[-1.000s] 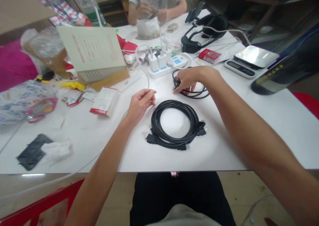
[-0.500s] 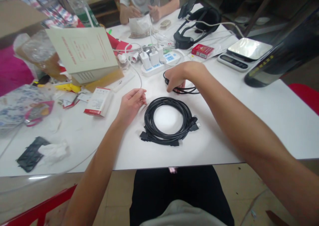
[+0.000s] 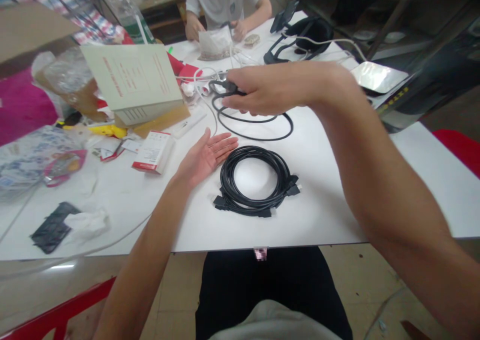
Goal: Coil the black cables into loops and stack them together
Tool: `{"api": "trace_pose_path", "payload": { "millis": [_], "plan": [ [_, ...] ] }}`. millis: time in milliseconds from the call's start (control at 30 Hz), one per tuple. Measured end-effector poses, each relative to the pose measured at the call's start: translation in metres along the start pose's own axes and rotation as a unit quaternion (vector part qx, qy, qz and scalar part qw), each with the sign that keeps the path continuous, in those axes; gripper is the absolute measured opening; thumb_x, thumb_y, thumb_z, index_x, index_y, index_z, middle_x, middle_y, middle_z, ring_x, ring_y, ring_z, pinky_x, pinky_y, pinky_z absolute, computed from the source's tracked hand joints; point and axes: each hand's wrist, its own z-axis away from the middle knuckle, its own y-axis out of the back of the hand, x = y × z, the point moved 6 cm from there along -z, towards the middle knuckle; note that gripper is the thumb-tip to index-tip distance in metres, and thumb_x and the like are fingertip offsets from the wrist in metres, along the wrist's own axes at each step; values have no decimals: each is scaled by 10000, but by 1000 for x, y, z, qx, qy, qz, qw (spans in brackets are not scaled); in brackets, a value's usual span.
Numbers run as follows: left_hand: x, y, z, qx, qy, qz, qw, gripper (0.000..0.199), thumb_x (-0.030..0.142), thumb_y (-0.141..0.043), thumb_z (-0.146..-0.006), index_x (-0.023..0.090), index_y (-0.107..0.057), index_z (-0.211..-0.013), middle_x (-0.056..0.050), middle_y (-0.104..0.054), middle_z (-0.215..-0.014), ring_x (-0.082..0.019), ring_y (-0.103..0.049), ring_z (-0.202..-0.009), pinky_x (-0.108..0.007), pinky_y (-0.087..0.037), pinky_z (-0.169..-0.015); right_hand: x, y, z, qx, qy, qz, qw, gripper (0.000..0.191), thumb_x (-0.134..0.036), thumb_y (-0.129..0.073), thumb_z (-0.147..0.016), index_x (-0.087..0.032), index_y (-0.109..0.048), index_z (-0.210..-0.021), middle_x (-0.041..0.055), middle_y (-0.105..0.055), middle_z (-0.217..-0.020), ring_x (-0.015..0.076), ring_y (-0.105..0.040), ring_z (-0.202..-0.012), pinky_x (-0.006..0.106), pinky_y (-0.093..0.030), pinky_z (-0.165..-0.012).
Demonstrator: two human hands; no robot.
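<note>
The right hand (image 3: 264, 90) pinches a looped black cable (image 3: 262, 139) near its connector, its loops below the fingers over the counter (image 3: 318, 190). The left hand (image 3: 208, 156), palm up and fingers extended, is just beside the coiled black cables (image 3: 227, 177) resting there. Farther left stands a red-and-white box (image 3: 153, 151).

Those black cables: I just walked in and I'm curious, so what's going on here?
A person's right hand grips a loosely looped black cable over the table. Their left hand is open, palm up, beside a black coil lying on the table. Across from them, another person is behind a pale bag.
</note>
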Motion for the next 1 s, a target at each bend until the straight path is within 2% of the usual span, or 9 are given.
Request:
{"api": "trace_pose_path", "payload": {
  "millis": [133,333,500,600,700,800,933,1000],
  "plan": [
    [5,3,0,19,-2,52,998,559,573,-509,-1102,123,-732,-1348,-183,-788,-1319,-288,-742,-1297,-369,-631,-1044,-31,-8,-7,36,60,-30,997,335,-486,-436,-1125,-169,-545,-1114,-9,-583,-886,90,-397,-695,256,-278,-646],
    [9,8,-1,39,-3,132,991,491,492,-508,-1121,122,-717,-1367,-166,-804,-1288,-261,-767,-1250,-330,-645,-990,-34,-19,-15,52,95,-81,991,326,-482,-437,-1133,-179,-556,-1114,24,-662,-943,116,-489,-771,270,-314,-712],
    [11,13,-3,51,-29,146,988,339,260,-471,-1110,130,-749,-1254,-133,-804,-1301,-221,-756,-1269,-298,-636,-985,-31,-4,-6,75,105,-113,985,397,-499,-386,-1147,-161,-566,-1041,21,-672,-878,91,-472,-712,249,-311,-664],
    [9,19,-5,64,-24,127,990,342,149,-440,-1068,144,-767,-1171,-121,-801,-1309,-199,-747,-1283,-267,-630,-961,-28,9,1,88,79,-133,984,411,-489,-381,-1150,-156,-546,-973,12,-633,-808,77,-511,-682,225,-346,-636],
    [6,24,-6,72,-9,140,988,347,101,-440,-1030,136,-767,-1138,-123,-818,-1247,-188,-756,-1262,-258,-629,-956,-21,24,8,139,42,-174,974,362,-443,-379,-1155,-157,-555,-1022,13,-638,-865,66,-573,-674,189,-381,-586],
    [5,28,-7,76,-8,147,986,348,77,-464,-991,143,-761,-1161,-113,-833,-1179,-185,-765,-1239,-268,-631,-962,-10,40,14,237,32,-236,942,375,-429,-377,-1157,-133,-569,-1027,30,-676,-927,59,-630,-715,133,-431,-579],
    [6,30,-6,83,-20,133,988,362,72,-474,-978,170,-754,-1185,-93,-837,-1141,-185,-769,-1228,-280,-633,-955,21,65,28,393,20,-308,866,369,-415,-409,-1112,-130,-613,-996,14,-708,-919,79,-709,-749,108,-467,-604],
    [6,30,-6,87,-20,135,987,346,72,-474,-981,166,-753,-1163,-93,-836,-1120,-180,-778,-1198,-275,-632,-945,45,76,37,446,-17,-335,830,365,-352,-384,-1044,-127,-616,-873,49,-755,-1019,130,-771,-900,131,-475,-663]
  ]
}}
